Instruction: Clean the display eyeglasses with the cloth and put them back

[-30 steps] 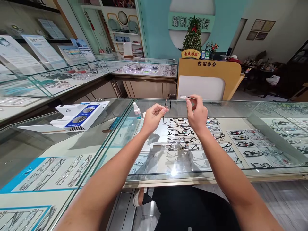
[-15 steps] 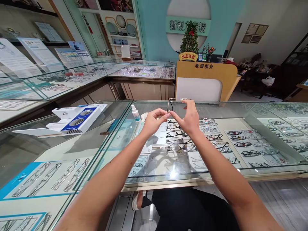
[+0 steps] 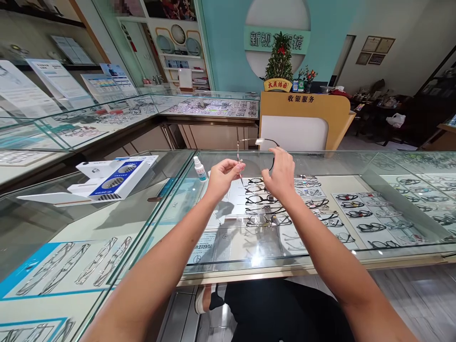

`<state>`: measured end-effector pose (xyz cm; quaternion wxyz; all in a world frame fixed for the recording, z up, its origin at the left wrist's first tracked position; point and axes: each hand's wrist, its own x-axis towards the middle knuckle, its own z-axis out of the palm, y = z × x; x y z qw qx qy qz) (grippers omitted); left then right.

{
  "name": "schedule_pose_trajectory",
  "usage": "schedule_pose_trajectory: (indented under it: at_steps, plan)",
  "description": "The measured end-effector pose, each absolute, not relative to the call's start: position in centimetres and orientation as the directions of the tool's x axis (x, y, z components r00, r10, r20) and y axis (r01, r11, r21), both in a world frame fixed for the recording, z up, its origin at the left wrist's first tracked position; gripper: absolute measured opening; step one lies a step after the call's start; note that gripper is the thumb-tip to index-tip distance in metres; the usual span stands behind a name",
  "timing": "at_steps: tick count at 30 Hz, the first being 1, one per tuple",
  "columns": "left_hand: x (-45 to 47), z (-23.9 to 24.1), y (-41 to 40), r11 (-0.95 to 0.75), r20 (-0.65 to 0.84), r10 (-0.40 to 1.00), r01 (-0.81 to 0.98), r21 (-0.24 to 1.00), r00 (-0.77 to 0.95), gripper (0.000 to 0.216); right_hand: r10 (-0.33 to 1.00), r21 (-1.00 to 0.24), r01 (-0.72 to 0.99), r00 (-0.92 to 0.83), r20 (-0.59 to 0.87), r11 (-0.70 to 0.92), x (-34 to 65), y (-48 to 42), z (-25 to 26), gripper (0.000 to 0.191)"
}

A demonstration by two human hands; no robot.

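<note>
A pair of thin-rimmed eyeglasses (image 3: 238, 152) is held up above the glass counter, seen nearly edge-on. My left hand (image 3: 224, 176) pinches its front between thumb and fingertips. One temple reaches right from the frame's top and carries a small white tag (image 3: 260, 141). Its dark end meets the curled fingers of my right hand (image 3: 281, 172). Another dark temple piece shows between that hand's thumb and index finger, partly hidden. Under the glass below, several eyeglass frames (image 3: 261, 199) lie in a column on a white display.
On the counter, a small white bottle (image 3: 200, 169) stands left of my left hand. Farther left lies an open white-and-blue box (image 3: 116, 180). More glass cases (image 3: 210, 107) run along the left and back. A yellow cashier desk (image 3: 302, 102) stands ahead.
The eyeglasses and my left hand have shifted a little left. My right thumb has come away from the left fingertips, leaving a gap between the hands; more of the tagged temple shows.
</note>
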<state>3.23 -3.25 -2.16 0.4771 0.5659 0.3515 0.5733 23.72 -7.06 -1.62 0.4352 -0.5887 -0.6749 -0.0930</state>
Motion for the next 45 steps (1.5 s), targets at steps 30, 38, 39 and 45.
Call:
schedule_pose_trajectory:
  at_steps: [30, 38, 39, 45]
  plan:
    - [1.5, -1.9, -2.6, -0.632, 0.669, 0.743, 0.362, 0.686, 0.03, 0.033, 0.826, -0.525, 0.675, -0.235, 0.513, 0.518, 22.7, -7.4, -2.1, 0.034]
    - [-1.5, -2.2, -0.1, -0.185, 0.612, 0.586, 0.647, 0.74, -0.532, 0.052, 0.833, -0.534, 0.694, -0.176, 0.524, 0.483, 22.7, -7.8, -1.6, 0.036]
    - [-1.7, -2.5, 0.3, -0.117, 0.552, 0.621, 0.631, 0.767, -0.556, 0.057, 0.832, -0.533, 0.695, -0.174, 0.527, 0.483, 22.7, -7.8, -1.6, 0.036]
    - [-3.2, -4.4, 2.4, 0.127, 0.159, 0.857, 0.5, 0.857, -0.49, 0.03, 0.827, -0.537, 0.69, -0.163, 0.538, 0.486, 22.8, -7.8, -1.7, 0.037]
